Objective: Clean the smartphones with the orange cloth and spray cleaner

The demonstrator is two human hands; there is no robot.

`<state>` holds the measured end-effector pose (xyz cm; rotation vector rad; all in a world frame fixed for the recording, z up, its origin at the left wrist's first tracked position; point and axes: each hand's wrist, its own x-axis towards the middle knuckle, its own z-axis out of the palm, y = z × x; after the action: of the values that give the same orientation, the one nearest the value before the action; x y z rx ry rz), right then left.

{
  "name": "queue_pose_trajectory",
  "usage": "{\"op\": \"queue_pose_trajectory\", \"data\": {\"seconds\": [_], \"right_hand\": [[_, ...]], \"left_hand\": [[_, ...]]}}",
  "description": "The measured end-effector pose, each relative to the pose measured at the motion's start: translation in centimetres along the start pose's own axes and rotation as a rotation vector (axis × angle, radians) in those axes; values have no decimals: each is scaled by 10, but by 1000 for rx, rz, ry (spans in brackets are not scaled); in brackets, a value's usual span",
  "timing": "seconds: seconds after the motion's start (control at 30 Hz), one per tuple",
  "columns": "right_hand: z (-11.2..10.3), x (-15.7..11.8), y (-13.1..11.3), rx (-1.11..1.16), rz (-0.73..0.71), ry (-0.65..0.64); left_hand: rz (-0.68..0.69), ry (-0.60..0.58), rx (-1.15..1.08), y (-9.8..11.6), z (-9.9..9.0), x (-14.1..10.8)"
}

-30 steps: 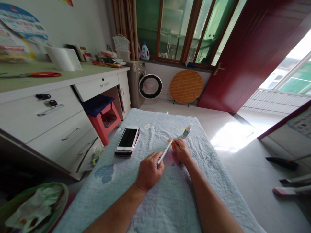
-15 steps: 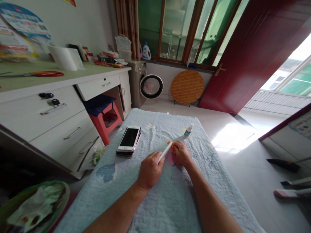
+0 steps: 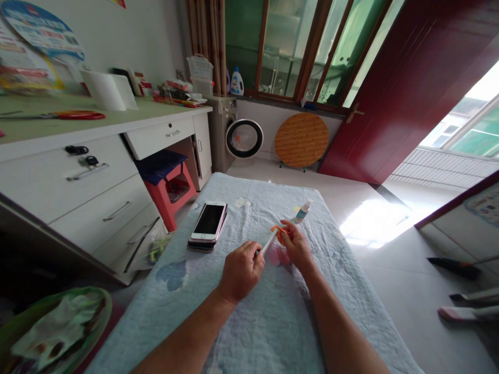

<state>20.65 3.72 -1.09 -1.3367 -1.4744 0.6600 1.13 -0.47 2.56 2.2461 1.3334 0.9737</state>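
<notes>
My left hand [image 3: 242,271] is closed around the near end of a thin white slab [image 3: 268,242], which looks like a phone seen edge-on. An orange cloth [image 3: 279,234] is pinched in my right hand [image 3: 297,246] and touches the slab's far end. Both hands are above the pale blue quilted cover [image 3: 249,208]. To the left lies a stack of phones [image 3: 208,223], the top one white-framed with a dark screen. A small spray bottle [image 3: 303,211] with a white top stands just beyond my right hand.
A white desk [image 3: 156,120] with drawers runs along the left, a red stool [image 3: 169,192] beneath it. At lower left is a green bin [image 3: 104,311] holding crumpled paper. Beyond the covered surface are a washing machine [image 3: 220,132] with its door open and a round wooden tabletop [image 3: 302,139].
The white slab has turned and shows a narrower edge. My right hand has shifted slightly right, its fingers raised, and more of the orange cloth shows. The phones and bottle stay put.
</notes>
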Motion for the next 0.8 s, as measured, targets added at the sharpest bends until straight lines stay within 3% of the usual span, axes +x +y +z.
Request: {"op": "queue_pose_trajectory", "data": {"seconds": [0.07, 0.2, 0.4, 0.57, 0.7, 0.8], "right_hand": [[0, 0, -1, 45, -3, -14], [-2, 0, -9, -96, -29, -50], [-3, 0, -14, -304, -46, -120], [-1, 0, -15, -335, -65, -120], [-4, 0, -12, -281, -30, -93], [-7, 1, -9, -153, 86, -61]], "left_hand": [[8, 19, 26, 1, 0, 0], [20, 42, 74, 0, 0, 0], [-24, -27, 112, 0, -2, 1], [-94, -94, 159, -2, -2, 3], [-167, -80, -22, -7, 0, 5], [-252, -45, -260, -11, 2, 8]]}}
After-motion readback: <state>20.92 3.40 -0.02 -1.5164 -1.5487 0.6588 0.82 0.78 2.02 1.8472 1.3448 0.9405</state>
